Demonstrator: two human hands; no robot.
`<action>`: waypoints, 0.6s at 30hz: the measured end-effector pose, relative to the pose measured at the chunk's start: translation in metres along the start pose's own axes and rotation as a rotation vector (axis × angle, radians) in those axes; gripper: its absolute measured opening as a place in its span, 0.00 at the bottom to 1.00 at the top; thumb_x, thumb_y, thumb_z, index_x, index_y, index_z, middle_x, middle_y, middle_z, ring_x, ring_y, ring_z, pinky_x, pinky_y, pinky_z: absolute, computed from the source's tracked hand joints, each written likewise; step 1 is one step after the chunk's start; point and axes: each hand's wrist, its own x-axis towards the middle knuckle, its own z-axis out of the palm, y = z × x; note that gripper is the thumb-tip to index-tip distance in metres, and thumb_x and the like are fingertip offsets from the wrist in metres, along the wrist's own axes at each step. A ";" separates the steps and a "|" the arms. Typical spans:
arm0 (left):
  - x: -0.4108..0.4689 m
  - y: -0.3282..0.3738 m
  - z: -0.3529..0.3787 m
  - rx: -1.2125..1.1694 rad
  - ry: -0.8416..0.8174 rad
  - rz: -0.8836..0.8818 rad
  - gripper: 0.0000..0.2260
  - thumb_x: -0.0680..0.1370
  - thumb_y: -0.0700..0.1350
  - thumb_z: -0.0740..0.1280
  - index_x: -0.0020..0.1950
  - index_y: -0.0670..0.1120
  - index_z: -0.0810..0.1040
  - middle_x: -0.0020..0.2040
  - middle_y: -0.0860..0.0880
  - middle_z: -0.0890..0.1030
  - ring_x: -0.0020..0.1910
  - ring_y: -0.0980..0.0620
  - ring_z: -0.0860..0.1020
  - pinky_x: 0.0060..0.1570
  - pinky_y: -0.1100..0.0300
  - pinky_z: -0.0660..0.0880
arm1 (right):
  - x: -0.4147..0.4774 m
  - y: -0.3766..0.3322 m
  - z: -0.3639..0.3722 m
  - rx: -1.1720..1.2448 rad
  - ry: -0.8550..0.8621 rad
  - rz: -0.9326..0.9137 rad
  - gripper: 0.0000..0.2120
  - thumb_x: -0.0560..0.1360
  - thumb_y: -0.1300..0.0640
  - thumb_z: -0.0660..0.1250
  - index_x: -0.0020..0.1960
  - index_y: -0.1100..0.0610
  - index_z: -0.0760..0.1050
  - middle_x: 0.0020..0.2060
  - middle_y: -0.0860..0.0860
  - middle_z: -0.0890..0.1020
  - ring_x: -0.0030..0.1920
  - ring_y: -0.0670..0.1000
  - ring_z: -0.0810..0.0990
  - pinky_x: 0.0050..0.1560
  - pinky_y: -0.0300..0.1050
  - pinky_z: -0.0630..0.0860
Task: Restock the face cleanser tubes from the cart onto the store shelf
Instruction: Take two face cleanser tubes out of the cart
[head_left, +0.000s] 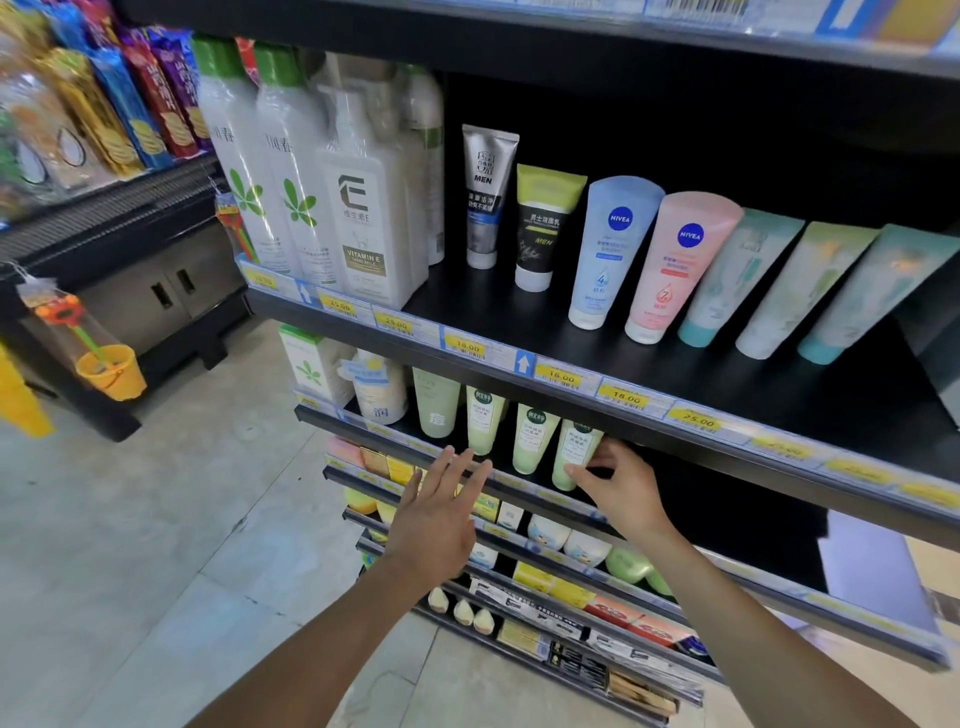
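The right fingers (615, 449) are curling round the right side of a pale green cleanser tube (575, 444), and the thumb is pressing on its front low down, so the right hand (626, 491) is grasping this tube. The tube is standing cap-down near the front edge of the second shelf (363, 434), at the right end of a short row. Two matching green tubes (534, 439) are standing just beside it to the left, and a taller grey-green tube (437, 410) is standing beyond those.

The left fingers (457, 467) are stretching out straight and spread, released and holding nothing. The left hand (436, 517) is hovering palm-down in front of the same shelf's front edge, below the matching tubes. Both forearms are reaching up from the bottom of the view.

On the upper shelf (779, 384) more tubes are standing cap-down and leaning back: two men's tubes (485, 197), a blue Nivea tube (609, 254), a pink Nivea tube (675, 270) and three pale teal tubes (737, 280) toward the right end. Tall white bottles (358, 208) are filling the left end. Yellow price tags (561, 375) are running along that shelf's front edge. Lower shelves are carrying small boxes and jars, too blurred to read.
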 end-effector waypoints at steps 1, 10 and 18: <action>0.000 0.000 0.000 0.003 -0.005 0.001 0.36 0.81 0.49 0.60 0.84 0.57 0.44 0.85 0.51 0.48 0.83 0.48 0.40 0.80 0.40 0.52 | 0.000 0.000 -0.001 -0.005 0.000 0.004 0.12 0.74 0.53 0.77 0.51 0.43 0.77 0.47 0.38 0.82 0.50 0.35 0.79 0.47 0.29 0.72; -0.001 -0.001 -0.008 0.019 -0.050 0.012 0.36 0.82 0.49 0.60 0.84 0.58 0.41 0.85 0.52 0.43 0.83 0.49 0.38 0.81 0.41 0.49 | 0.000 0.003 -0.002 -0.035 0.023 0.029 0.12 0.74 0.57 0.77 0.52 0.47 0.76 0.46 0.39 0.81 0.48 0.34 0.78 0.49 0.32 0.71; -0.005 -0.002 -0.017 0.033 -0.075 0.053 0.36 0.83 0.51 0.60 0.84 0.56 0.42 0.85 0.50 0.43 0.83 0.47 0.39 0.81 0.43 0.46 | -0.004 -0.001 -0.001 -0.059 0.008 0.052 0.14 0.74 0.56 0.77 0.56 0.48 0.77 0.50 0.41 0.82 0.51 0.38 0.80 0.51 0.34 0.73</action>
